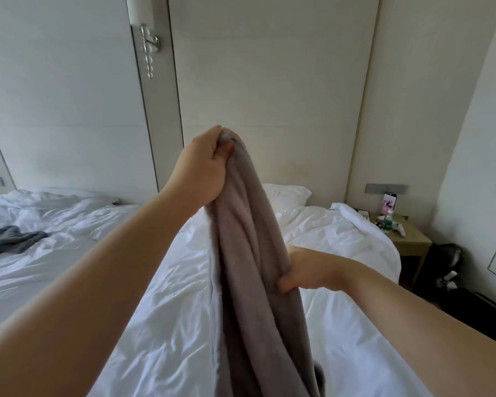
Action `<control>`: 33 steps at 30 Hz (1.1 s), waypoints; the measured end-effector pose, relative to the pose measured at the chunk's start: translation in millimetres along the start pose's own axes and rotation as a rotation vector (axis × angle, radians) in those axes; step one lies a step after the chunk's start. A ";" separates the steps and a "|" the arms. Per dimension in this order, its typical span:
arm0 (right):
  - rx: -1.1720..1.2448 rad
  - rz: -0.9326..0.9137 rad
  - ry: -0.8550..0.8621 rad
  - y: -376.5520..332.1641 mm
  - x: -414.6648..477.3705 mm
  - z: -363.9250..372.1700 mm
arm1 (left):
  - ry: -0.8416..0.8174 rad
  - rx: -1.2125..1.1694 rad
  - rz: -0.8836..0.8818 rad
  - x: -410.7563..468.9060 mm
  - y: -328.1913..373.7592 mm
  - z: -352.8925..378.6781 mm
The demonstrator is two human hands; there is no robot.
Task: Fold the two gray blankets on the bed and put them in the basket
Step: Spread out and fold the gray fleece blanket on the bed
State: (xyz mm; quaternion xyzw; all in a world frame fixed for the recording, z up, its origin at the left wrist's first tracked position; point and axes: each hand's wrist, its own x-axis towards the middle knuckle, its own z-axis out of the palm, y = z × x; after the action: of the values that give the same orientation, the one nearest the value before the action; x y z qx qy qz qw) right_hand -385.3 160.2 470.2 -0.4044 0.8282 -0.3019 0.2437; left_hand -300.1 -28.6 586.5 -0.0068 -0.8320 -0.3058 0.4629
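Note:
A grey-brown blanket (249, 253) hangs in long folds in front of me over the white bed (341, 325). My left hand (205, 167) grips its top end, raised high. Lower down, my right hand (304, 269) holds the blanket's right edge, thumb on the near side and fingers hidden behind the cloth. A second, darker grey blanket (9, 239) lies crumpled on the other white bed (55, 282) at the far left. No basket is in view.
A white pillow (284, 193) lies at the head of the near bed. A wooden nightstand (410, 242) at the right carries a bottle, a remote and small items. Dark bags (455, 285) sit on the floor beside it. A wall lamp (148, 44) hangs upper left.

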 end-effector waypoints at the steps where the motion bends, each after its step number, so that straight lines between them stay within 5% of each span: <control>1: -0.078 0.044 0.016 7.4 4.6 -0.3 | 0.058 -0.003 -0.003 11.9 -0.2 -4.3; 8: -0.214 0.378 0.105 73.2 12.7 -31.7 | 0.155 0.000 -0.109 70.6 -16.2 -27.6; 11: -0.068 0.413 0.417 86.3 7.3 -75.4 | 0.126 0.109 -0.124 81.7 -23.0 -32.0; 15: -0.168 0.416 0.874 75.4 -15.9 -167.3 | 0.135 0.264 -0.203 101.0 -38.2 -44.9; 22: -0.644 0.572 1.293 29.7 -82.8 -286.7 | 0.216 0.428 -0.237 141.4 -27.1 -47.6; 25: -0.578 0.595 1.472 15.7 -99.3 -302.8 | 0.156 0.420 -0.210 156.5 -14.4 -34.7; 33: 0.041 0.727 1.229 23.8 -127.0 -301.3 | -0.237 -0.071 -0.637 153.1 -10.3 -1.6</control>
State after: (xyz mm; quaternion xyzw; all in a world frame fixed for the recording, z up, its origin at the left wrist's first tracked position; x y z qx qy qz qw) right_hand -522.5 366.9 684.5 0.1453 0.8923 -0.3901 -0.1745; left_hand -389.4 -79.4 700.5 0.2017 -0.8292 -0.4608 0.2439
